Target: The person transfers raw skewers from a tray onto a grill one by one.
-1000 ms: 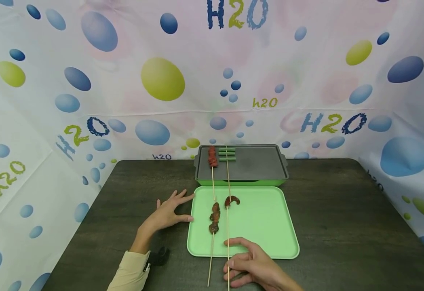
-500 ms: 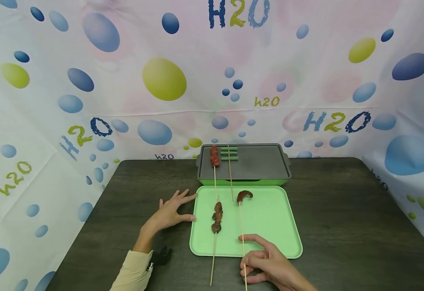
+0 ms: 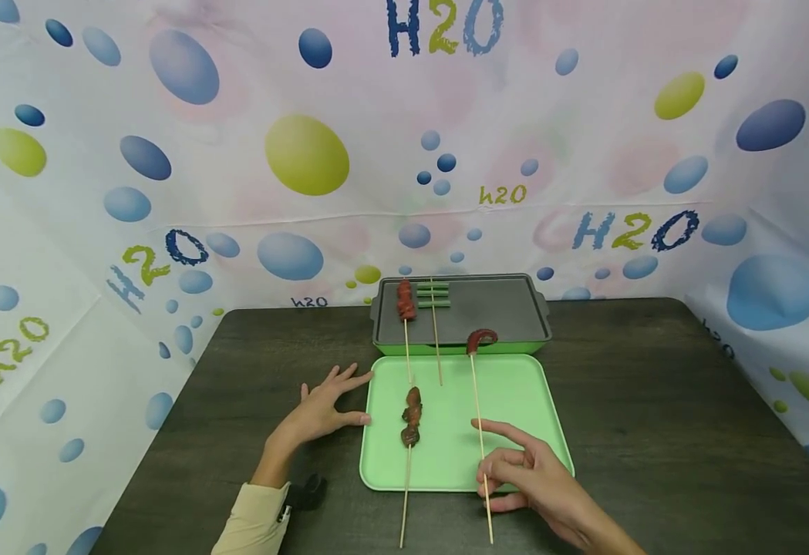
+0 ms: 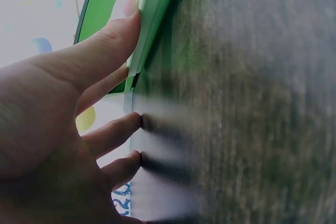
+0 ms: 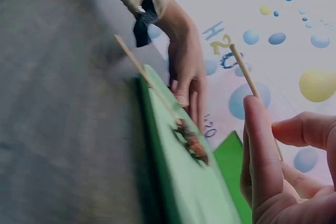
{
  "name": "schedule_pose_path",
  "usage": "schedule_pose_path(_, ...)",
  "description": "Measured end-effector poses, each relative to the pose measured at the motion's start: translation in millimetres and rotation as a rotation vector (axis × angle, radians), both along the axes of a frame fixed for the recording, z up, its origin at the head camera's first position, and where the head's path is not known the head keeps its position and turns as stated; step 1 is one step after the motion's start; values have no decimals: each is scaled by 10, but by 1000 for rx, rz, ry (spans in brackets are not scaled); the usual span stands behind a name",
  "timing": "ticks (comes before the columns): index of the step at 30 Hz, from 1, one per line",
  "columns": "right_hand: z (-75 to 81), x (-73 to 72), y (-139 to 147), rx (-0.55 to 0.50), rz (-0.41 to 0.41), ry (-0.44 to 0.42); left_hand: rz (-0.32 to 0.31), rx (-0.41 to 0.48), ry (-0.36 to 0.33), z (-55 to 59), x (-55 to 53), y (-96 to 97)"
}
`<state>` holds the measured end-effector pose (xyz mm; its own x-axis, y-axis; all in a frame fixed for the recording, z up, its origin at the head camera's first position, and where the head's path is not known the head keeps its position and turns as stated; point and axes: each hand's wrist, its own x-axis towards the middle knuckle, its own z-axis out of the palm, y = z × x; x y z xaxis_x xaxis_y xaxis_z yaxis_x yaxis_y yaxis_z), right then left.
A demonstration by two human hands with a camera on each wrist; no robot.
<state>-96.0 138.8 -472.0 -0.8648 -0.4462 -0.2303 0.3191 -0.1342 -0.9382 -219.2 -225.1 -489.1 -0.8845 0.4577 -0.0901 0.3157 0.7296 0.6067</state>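
One thin wooden skewer with a curled, dark-red tip (image 3: 473, 344) is pinched by the right hand (image 3: 536, 482), so that grip's definitely taken. It's held over the flat, pale-green rectangular tray (image 3: 439, 472), its tip overlapping the grey-topped, green-sided rectangular grill pan (image 3: 497, 312) in the head view; whether they touch can't be told. With the left hand (image 3: 317, 408), nothing's grasped: fingers are spread, thumb laid against the tray's left rim. A brown-chunk wooden skewer (image 3: 412, 415) is left lying on the tray, all supported by the dark wood-grain surface (image 3: 668, 432).
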Motion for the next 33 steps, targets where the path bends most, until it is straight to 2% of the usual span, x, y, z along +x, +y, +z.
schedule_pose_path(5,127,-198,14,41,-41,70,-3,8,1,-4,-14,-25)
schedule_pose_path(10,176,-398,20,52,-73,90,4,9,-2,4,-1,-60)
schedule_pose_path(21,153,-773,102,93,-127,61,-3,4,-5,2,11,-14)
schedule_pose_path(33,104,-1067,55,107,-168,43,-5,16,-5,39,33,-2)
